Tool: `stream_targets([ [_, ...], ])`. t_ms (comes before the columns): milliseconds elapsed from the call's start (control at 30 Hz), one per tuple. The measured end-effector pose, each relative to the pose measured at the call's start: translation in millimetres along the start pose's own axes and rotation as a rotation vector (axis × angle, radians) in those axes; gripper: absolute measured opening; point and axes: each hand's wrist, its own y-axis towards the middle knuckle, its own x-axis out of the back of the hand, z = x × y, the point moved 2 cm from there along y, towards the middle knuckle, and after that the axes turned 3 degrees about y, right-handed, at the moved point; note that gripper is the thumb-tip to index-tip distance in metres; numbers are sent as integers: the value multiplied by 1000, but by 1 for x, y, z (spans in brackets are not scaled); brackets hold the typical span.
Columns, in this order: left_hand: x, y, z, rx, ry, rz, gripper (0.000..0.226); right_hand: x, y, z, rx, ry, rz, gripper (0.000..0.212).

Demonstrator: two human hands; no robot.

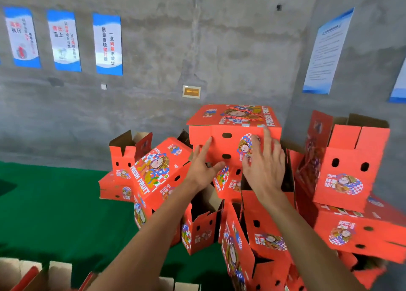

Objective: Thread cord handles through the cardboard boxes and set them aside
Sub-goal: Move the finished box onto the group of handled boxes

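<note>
A red cardboard box (232, 134) is seen just right of the frame's centre, resting on top of a heap of like boxes (259, 225). A red cord handle (242, 115) is laid across its printed top face. The left hand (203, 170) is placed against the lower left of the box's near side, its fingers straight and spread, with the fingertips touching the cardboard; nothing is gripped by it. The right hand (263, 165) is pressed flat on the right part of the same side, over the printed cartoon figure, with the fingers extended and apart and one fingertip reaching the box's upper edge. The box thus lies directly ahead of and slightly above both hands, between them. A green floor covering (55, 214) is seen at lower left, and blue-bordered posters (63, 40) are hung on the grey concrete wall (197, 38) at upper left.
</note>
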Motion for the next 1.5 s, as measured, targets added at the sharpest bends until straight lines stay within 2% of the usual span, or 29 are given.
stream_targets([
  [233,-24,48,-2,-40,-64,134,89,-12,31,-16,-94,-36,14,63],
  [400,-54,93,-6,-89,-66,169,90,-25,59,-39,-148,-49,174,63],
  [567,-87,128,-5,-111,-42,185,88,-43,87,-61,-110,-59,344,66],
  [767,-115,157,3,-56,-14,261,83,-74,110,-81,-132,-11,539,68],
  [867,-120,161,11,17,-86,297,82,-80,112,-83,-136,-8,589,68],
  [967,-114,158,22,16,-87,284,80,-78,114,-69,-84,-4,552,65],
  [1067,-94,150,34,-60,40,244,69,-74,113,-33,13,51,497,59],
  [1167,-61,142,53,-140,345,162,67,-80,107,13,75,117,504,55],
  [1233,-39,135,70,-84,601,127,67,-92,100,45,97,137,549,48],
  [1333,-19,118,106,139,889,220,66,-126,76,89,112,161,665,50],
  [1400,-13,110,129,217,957,271,68,-155,56,109,93,171,751,57],
  [1500,-11,105,151,183,929,264,69,-197,32,121,-20,257,872,78],
])
